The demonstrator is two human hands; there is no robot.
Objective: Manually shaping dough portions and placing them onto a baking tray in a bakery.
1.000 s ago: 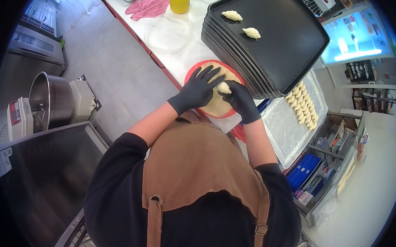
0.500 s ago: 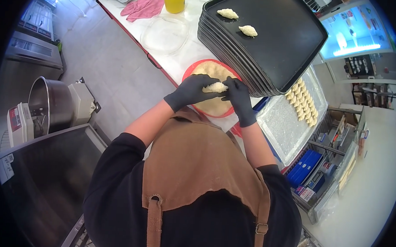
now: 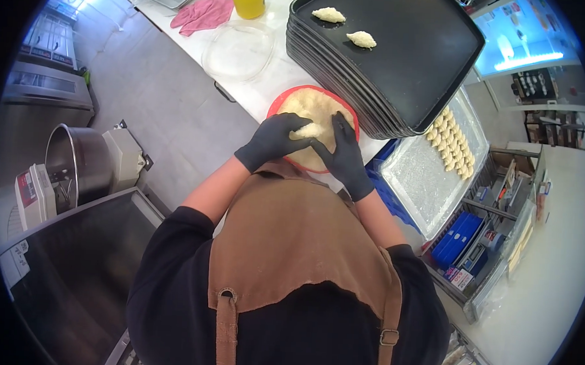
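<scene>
In a black glove, my left hand [image 3: 278,139] is closed around a dough piece [image 3: 310,131] coated in pale crumbs. It is above a round red bowl [image 3: 274,103] filled with beige crumbs [image 3: 319,102]. My right hand [image 3: 346,155], gloved too, reaches over the bowl's right side with thumb and fingers apart. Its thumb tip is close to the dough piece, and its fingertips are at the crumbs; whether they touch them I cannot tell. Two coated dough pieces, one at the far left [image 3: 329,14] and one nearer [image 3: 361,39], lie on the top black tray [image 3: 408,63].
That tray tops a tall stack behind the bowl. At right, a metal tray [image 3: 416,181] holds rows of small uncoated dough pieces [image 3: 452,147]. A clear plastic lid [image 3: 239,53], pink cloth [image 3: 202,15] and yellow bottle [image 3: 249,1] are on the white counter. A mixer bowl [image 3: 84,167] stands left.
My right hand has come off the dough piece and spread its fingers over the crumbs. The left hand keeps the piece, now slightly further left. The view has shifted a little.
</scene>
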